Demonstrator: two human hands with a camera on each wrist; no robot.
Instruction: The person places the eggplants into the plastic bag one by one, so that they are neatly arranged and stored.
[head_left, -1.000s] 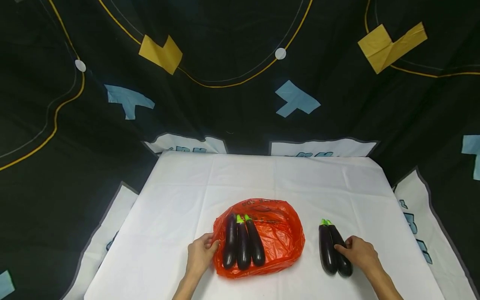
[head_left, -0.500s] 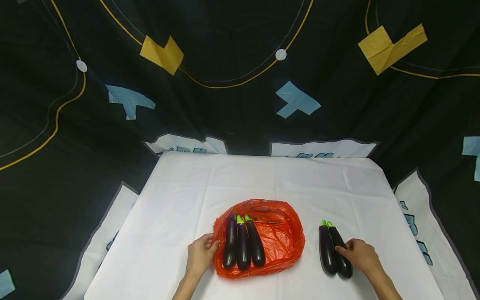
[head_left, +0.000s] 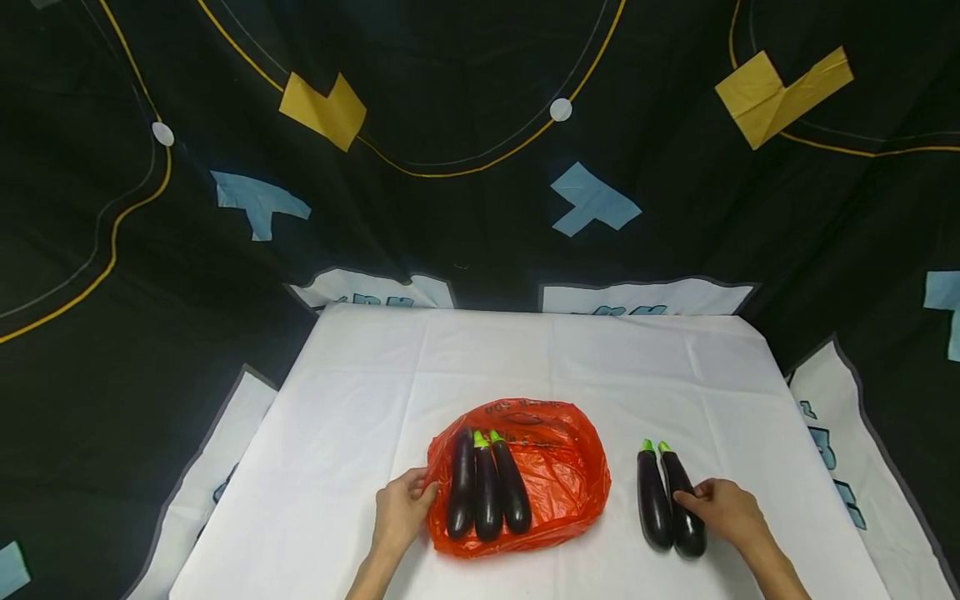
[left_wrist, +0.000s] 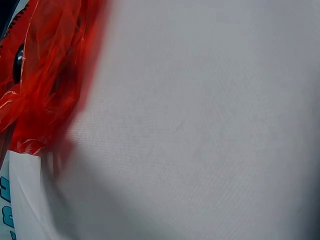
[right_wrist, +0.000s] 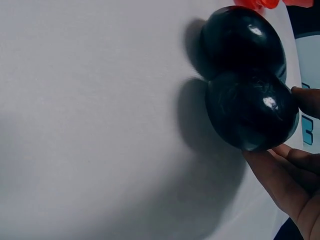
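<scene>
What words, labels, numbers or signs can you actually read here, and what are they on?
No text is clear enough to quote.
Red bag: dark print near its far edge, too small and blurred to read.
White border of the dark cloth: blue characters, partly cut off; no word readable.
Eggplants: no text visible.

Red plastic bag (head_left: 562,492), open; three dark eggplants (head_left: 488,492) inside; eggplant pair (head_left: 657,508) lying right of bag.
</scene>
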